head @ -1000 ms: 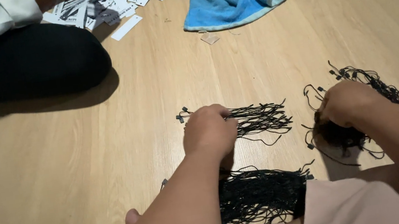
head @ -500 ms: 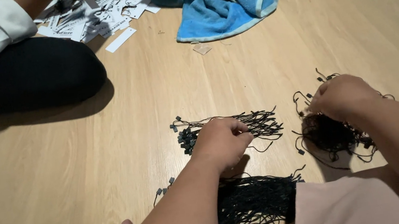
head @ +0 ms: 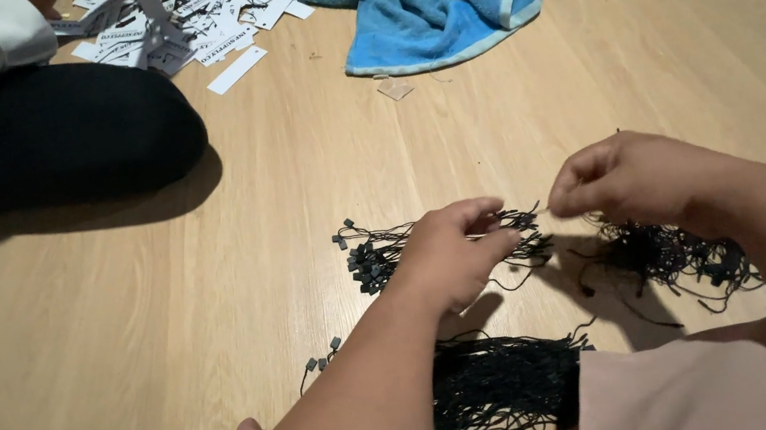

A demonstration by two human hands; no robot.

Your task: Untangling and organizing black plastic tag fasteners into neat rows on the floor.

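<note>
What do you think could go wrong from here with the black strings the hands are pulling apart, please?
The left hand and right hand seem to pinch one thin black string between them, right above a loose bundle; neighbouring strands may snag and lift with it. The tangled pile under the right wrist could knot further. The heap by the knee might get scattered.

Our left hand and right hand are bare, with no rings, watch or gloves showing. Both forearms are uncovered as far as we can see them. Near the bottom edge, our legs are covered in plain, pale pink cloth.
</note>
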